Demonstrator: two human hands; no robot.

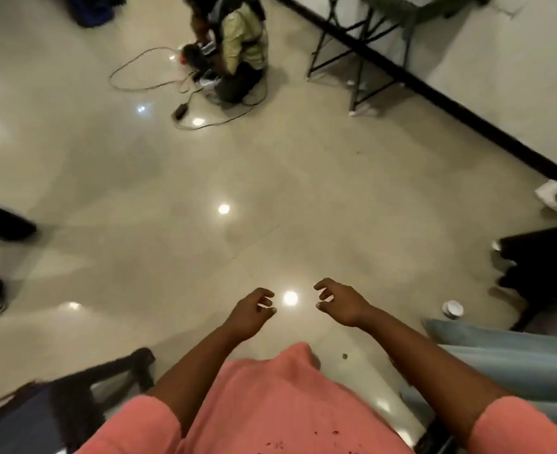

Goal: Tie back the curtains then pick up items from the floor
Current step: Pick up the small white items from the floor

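Hands hang low over a glossy beige tiled floor point(178, 198), both reaching out from salmon-pink short sleeves point(146, 424). The person's left hand point(249, 317) is held above the tiles with its fingers loosely curled and its thumb arched over them; it grips nothing. The right hand point(341, 303) mirrors it just beside, fingers bent inward in a relaxed claw, and it too holds nothing. Between the two hands a round ceiling-light reflection point(290, 298) glares on the tile.

To the right of the right hand, near a dark piece of furniture point(545, 267), a small white round lid-like object point(453, 309) lies on the floor. Below it a pale blue curtain fabric point(506, 362) spreads along the right near edge, hanging loose in folds; whether it is tied cannot be told. A tiny dark speck point(344, 356) lies on the tile near the person's body. Farther right, by the black skirting board point(434, 93), a white crumpled item point(552, 196) sits on the floor.

At the far side, another person in a pale yellow-green shirt point(241, 44) crouches among looping dark cables point(139, 70) and a small black adapter point(181, 109). A black metal folding-frame stand point(352, 60) is against the far right wall. A dark chair frame point(74, 398) occupies the near left corner.
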